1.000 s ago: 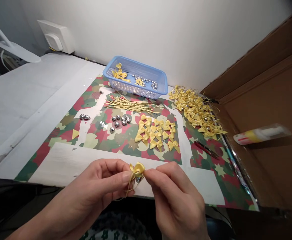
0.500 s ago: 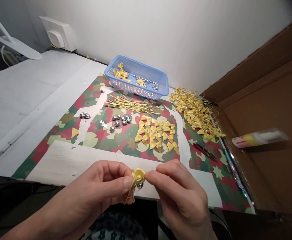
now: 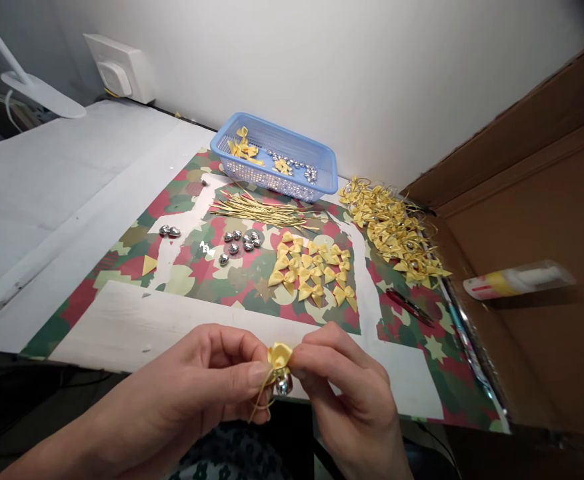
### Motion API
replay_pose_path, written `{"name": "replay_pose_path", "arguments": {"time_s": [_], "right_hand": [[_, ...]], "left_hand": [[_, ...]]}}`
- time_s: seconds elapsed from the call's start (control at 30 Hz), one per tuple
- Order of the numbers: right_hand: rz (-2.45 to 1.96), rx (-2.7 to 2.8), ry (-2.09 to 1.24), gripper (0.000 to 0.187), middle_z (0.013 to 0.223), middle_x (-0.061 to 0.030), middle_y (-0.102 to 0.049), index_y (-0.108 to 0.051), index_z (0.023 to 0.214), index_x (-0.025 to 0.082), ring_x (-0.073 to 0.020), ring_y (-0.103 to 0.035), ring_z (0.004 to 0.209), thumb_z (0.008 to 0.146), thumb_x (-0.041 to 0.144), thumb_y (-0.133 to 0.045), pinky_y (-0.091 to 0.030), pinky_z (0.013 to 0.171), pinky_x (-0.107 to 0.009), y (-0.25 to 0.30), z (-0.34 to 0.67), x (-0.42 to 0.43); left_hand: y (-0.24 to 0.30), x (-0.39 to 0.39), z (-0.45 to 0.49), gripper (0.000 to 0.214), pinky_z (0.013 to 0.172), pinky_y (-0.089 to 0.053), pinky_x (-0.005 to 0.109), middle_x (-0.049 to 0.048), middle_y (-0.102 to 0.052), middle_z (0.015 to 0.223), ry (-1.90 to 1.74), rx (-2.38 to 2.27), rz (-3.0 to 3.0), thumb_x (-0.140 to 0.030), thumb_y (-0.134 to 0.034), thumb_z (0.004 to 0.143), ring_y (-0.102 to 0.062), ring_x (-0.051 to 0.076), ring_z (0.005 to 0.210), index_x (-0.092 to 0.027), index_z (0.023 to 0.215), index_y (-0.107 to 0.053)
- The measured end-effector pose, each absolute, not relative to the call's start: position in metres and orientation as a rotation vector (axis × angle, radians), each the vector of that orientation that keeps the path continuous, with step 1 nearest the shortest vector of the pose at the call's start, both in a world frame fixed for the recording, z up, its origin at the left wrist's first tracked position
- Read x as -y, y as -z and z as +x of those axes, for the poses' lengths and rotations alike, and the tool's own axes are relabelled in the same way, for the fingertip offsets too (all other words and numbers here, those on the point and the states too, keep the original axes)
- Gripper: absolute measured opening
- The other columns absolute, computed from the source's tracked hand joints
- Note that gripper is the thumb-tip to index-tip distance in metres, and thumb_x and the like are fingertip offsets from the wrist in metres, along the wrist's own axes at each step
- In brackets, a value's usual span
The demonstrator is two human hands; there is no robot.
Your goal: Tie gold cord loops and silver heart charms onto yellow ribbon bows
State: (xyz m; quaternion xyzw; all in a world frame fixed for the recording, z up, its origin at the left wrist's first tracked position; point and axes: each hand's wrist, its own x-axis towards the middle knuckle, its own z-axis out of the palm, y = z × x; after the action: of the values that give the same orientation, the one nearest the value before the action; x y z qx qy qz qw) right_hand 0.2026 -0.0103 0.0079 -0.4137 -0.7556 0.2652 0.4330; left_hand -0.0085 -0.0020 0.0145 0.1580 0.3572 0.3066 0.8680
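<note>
A yellow ribbon bow with a silver jingle bell beneath it is held just over the table's front edge. My left hand pinches the bow's left side between thumb and fingers, and a thin gold cord loops down from that grip. From the other side, my right hand has its thumb and forefinger closed at the bow's right edge. Beyond the hands, several yellow bows lie in rows. Several loose silver bells and a bundle of gold cords lie farther back.
A blue basket with bows and bells stands against the wall. To the right lie a heap of yellow bows with cords and dark-red-handled snips. A cardboard panel borders the right side, with a white-capped bottle by it.
The bow and bell have dropped slightly and turned, so more of the bell shows. My right hand has shifted a little left, its fingers closer around the bow's right side.
</note>
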Motion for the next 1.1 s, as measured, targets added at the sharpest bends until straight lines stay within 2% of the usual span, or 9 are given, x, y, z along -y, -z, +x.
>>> {"name": "replay_pose_path", "arguments": {"time_s": [0.37,0.77,1.1], "right_hand": [[-1.011,1.814,-0.795,0.028,0.086,-0.0016,-0.067,-0.075,0.099,0.021,-0.0116,-0.065,0.072,0.096,-0.001,-0.058,-0.053,0.062,-0.019,-0.0079,0.2017,0.0112],[-1.016,1.865,-0.830,0.033,0.092,-0.0004,-0.066,-0.076,0.110,0.026,-0.0109,-0.064,0.081,0.100,0.000,-0.057,-0.052,0.069,-0.019,-0.0039,0.2088,0.0129],[-0.964,1.879,-0.780,0.037,0.094,-0.0019,-0.067,-0.076,0.114,0.025,-0.0124,-0.064,0.083,0.097,-0.004,-0.060,-0.053,0.072,-0.021,-0.0024,0.2060,0.0140]], "left_hand": [[-0.0068,0.0049,-0.0078,0.016,0.069,-0.053,0.017,0.0017,-0.071,0.076,-0.615,-0.649,0.270,-0.024,-0.094,0.086,-0.062,0.010,0.070,-0.015,0.080,-0.082],[-0.0041,0.0049,-0.0115,0.015,0.071,-0.054,0.017,0.0019,-0.073,0.080,-0.610,-0.652,0.276,-0.025,-0.092,0.088,-0.064,0.010,0.073,-0.015,0.084,-0.083],[-0.0063,0.0025,-0.0115,0.015,0.070,-0.054,0.018,0.0014,-0.073,0.081,-0.611,-0.635,0.299,-0.027,-0.092,0.089,-0.064,0.010,0.072,-0.016,0.086,-0.083]]}}
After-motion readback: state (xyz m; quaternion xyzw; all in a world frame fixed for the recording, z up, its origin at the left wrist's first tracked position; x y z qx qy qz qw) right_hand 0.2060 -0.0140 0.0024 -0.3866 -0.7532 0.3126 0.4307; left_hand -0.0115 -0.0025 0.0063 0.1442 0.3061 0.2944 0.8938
